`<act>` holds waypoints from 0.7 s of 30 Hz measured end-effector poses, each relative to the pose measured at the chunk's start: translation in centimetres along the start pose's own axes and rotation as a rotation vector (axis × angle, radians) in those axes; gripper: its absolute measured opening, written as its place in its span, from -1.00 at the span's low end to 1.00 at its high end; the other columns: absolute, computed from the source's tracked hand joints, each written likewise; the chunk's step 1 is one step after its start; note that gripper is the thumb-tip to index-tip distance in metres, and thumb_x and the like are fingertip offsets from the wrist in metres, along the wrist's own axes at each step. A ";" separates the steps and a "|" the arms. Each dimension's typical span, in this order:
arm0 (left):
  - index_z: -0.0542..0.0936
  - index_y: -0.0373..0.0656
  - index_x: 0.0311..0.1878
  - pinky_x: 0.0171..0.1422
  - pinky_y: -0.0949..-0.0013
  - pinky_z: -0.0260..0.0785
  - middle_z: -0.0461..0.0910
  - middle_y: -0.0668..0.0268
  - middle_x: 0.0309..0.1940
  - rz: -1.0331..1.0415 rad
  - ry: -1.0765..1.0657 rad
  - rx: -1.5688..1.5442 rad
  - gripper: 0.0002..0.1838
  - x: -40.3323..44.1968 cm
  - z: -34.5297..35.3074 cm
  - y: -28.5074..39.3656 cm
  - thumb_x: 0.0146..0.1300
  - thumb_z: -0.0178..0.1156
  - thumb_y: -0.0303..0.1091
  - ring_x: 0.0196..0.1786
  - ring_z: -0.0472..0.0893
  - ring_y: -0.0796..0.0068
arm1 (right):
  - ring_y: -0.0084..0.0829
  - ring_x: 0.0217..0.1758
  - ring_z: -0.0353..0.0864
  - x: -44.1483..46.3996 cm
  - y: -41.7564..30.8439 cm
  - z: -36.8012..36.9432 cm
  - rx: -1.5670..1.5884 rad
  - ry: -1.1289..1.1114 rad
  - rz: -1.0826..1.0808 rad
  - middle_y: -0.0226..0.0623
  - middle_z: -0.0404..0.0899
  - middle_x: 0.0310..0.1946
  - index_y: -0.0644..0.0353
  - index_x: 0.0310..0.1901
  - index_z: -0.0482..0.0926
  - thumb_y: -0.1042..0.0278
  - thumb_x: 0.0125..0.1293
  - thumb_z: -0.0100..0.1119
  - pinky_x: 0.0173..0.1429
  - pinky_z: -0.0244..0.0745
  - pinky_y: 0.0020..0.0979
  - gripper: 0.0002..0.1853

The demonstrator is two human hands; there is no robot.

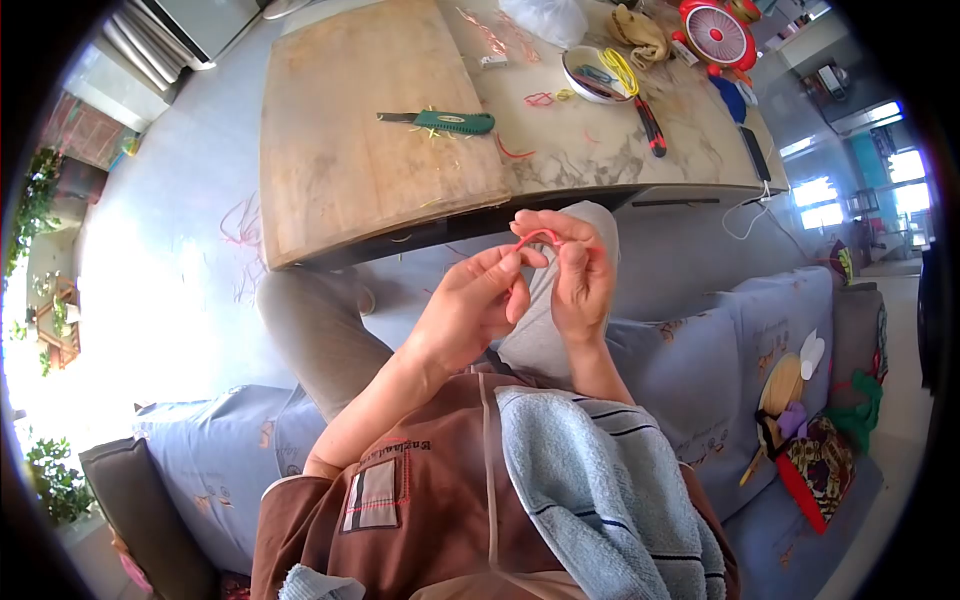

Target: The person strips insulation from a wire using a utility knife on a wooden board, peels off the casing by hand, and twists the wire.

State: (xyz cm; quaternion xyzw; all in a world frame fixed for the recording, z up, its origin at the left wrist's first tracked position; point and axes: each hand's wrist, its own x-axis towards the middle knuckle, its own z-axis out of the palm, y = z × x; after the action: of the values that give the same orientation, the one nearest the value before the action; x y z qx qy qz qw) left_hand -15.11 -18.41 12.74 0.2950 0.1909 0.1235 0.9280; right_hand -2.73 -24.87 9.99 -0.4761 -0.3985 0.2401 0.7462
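A short red cord (540,234) is bent in an arc between my two hands, above my lap. My left hand (478,300) pinches one end of it between thumb and fingers. The other end is in my right hand (580,275), held near the thumb and fingertips. Beyond my hands, a green utility knife (440,122) lies on the wooden board (350,60), with yellow-green scraps around it. Small loops of pink cord (540,99) and a red strand (514,150) lie on the marble tabletop (600,170).
A white bowl (588,88) holds yellow and blue cord, beside a red-and-black tool (651,128). Farther back are a red fan (716,34) and a plastic bag (550,18). A phone (754,154) lies at the table's right edge. A light-blue towel (590,480) covers my front.
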 end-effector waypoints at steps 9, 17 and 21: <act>0.51 -0.22 0.00 -0.41 0.59 0.18 0.42 0.45 -0.60 -0.098 -0.243 0.751 -0.71 -1.3 -1.8 3.2 0.36 -0.01 -0.24 -0.49 0.35 0.71 | -0.43 -0.39 0.60 0.7 -2.1 -0.8 0.297 -0.094 0.430 -0.20 0.58 -0.47 0.31 -0.34 0.50 0.07 0.42 -0.19 -0.21 0.52 -0.46 -0.56; 0.53 -0.29 -0.10 -0.29 0.49 0.39 0.55 0.32 -0.50 0.612 0.072 1.256 -0.82 -1.2 -2.9 -0.4 0.27 0.04 -0.49 -0.42 0.54 0.55 | -0.44 -0.14 0.57 1.8 -2.8 -2.0 0.111 0.073 0.175 -0.16 0.55 -0.20 0.30 -0.13 0.48 0.18 0.38 -0.07 -0.07 0.45 -0.48 -0.69; 0.55 -0.26 -0.22 -0.32 0.42 0.41 0.56 0.26 -0.49 0.620 0.008 1.417 -0.89 -1.8 -2.2 0.9 0.20 0.10 -0.50 -0.43 0.57 0.36 | -0.30 0.04 0.48 1.8 -4.3 -3.3 -0.785 0.284 -0.426 -0.14 0.50 -0.05 0.35 0.05 0.41 0.46 0.26 0.07 0.16 0.31 -0.36 -0.67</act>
State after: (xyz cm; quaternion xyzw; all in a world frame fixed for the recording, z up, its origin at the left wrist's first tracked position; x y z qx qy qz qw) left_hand -17.77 -17.21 12.07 0.8581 0.1365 0.2269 0.4399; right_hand 0.88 -27.12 13.72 -0.6581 -0.4422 -0.1548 0.5894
